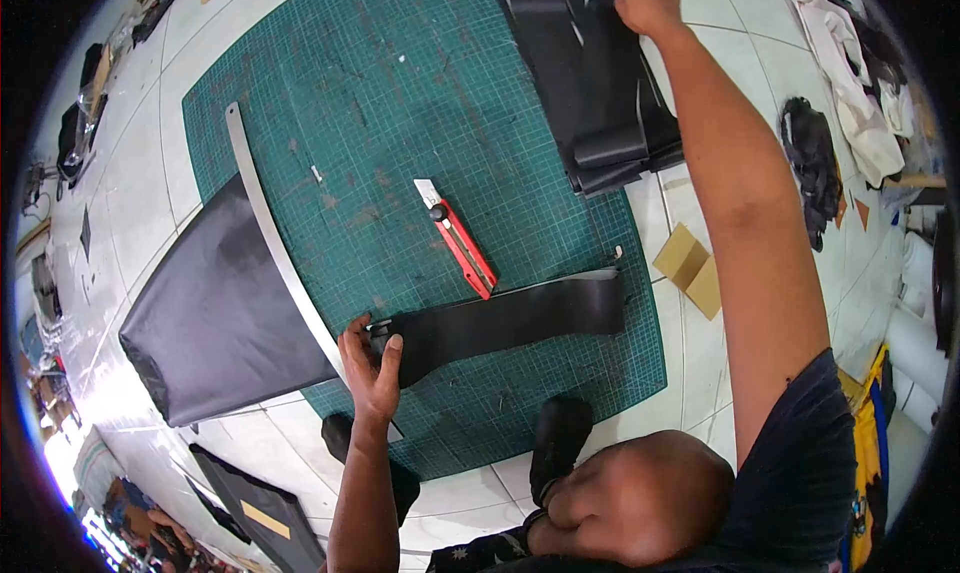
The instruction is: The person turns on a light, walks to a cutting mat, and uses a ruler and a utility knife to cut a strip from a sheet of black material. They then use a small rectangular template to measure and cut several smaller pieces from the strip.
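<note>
My left hand (372,378) pinches the left end of a long black strip (500,323), thumb on one side and fingers on the other. This strip lies across the near part of a green cutting mat (370,93) and curls up at its right end. At the far right, my right hand (650,5) reaches out and grips the far end of a pile of black strips (590,83); its fingertips are partly hidden. Between the hands lies a red utility knife (464,243), its blade pointing away. A steel ruler (268,213) lies left of it.
Under the ruler, a large black sheet (220,313) overhangs the mat's left edge. A folded brown card (688,270) sits on the white tiled floor (690,373) at right. Dark cloth (810,163) and white cloth (850,73) lie farther right. Another black piece (255,503) is at lower left.
</note>
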Action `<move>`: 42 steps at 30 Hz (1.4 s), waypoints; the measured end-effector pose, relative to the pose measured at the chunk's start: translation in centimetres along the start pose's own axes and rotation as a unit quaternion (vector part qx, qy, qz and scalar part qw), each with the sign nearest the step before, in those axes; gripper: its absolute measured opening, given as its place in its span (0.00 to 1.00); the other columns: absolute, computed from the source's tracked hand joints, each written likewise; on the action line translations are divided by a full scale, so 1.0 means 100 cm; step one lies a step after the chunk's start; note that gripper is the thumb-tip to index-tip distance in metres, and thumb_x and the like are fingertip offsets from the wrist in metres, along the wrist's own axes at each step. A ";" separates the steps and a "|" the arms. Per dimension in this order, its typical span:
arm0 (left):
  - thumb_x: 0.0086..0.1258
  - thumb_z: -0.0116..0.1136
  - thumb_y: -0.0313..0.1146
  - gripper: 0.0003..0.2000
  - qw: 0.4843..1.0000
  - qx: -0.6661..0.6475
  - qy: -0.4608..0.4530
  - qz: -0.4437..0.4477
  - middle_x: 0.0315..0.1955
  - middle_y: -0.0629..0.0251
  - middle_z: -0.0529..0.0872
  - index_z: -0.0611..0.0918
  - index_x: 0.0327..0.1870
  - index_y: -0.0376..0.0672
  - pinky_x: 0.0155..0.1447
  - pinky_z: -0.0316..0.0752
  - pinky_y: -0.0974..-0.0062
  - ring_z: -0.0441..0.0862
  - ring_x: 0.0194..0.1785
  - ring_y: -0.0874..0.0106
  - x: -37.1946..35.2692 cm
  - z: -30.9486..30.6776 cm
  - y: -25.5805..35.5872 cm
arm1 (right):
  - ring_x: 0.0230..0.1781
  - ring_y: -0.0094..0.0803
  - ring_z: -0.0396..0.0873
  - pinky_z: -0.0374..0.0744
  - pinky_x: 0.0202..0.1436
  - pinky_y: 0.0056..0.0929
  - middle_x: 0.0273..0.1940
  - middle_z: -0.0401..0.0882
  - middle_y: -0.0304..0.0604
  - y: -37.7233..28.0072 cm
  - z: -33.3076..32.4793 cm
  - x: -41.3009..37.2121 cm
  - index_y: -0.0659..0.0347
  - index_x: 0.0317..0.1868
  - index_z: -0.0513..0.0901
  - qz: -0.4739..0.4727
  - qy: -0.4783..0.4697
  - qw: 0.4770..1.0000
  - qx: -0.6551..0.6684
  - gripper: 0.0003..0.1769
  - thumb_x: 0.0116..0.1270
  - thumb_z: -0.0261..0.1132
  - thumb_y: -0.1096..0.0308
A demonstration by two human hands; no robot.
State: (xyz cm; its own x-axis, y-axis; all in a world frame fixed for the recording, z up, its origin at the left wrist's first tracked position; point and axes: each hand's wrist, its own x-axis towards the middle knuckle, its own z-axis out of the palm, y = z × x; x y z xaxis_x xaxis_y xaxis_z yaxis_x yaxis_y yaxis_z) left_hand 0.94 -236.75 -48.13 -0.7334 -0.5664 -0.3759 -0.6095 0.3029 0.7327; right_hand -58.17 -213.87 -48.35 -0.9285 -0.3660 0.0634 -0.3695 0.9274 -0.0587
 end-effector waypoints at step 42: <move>0.69 0.64 0.24 0.14 0.920 -0.131 -0.017 0.368 0.43 0.51 0.89 0.81 0.54 0.35 0.53 0.82 0.65 0.89 0.47 0.57 -0.010 0.090 0.226 | 0.46 0.33 0.83 0.80 0.49 0.30 0.48 0.85 0.47 -0.007 -0.318 -0.330 0.68 0.55 0.79 -0.293 0.218 0.904 0.224 0.13 0.72 0.63 0.75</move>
State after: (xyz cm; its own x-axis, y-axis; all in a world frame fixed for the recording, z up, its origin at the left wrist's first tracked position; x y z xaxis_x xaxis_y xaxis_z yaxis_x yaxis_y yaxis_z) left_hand -14.81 -222.41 -36.31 -0.9301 -0.2558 0.2636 0.1474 0.3975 0.9057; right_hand -26.09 -199.99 -18.70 -0.5012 -0.6287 0.5946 -0.8619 0.4235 -0.2788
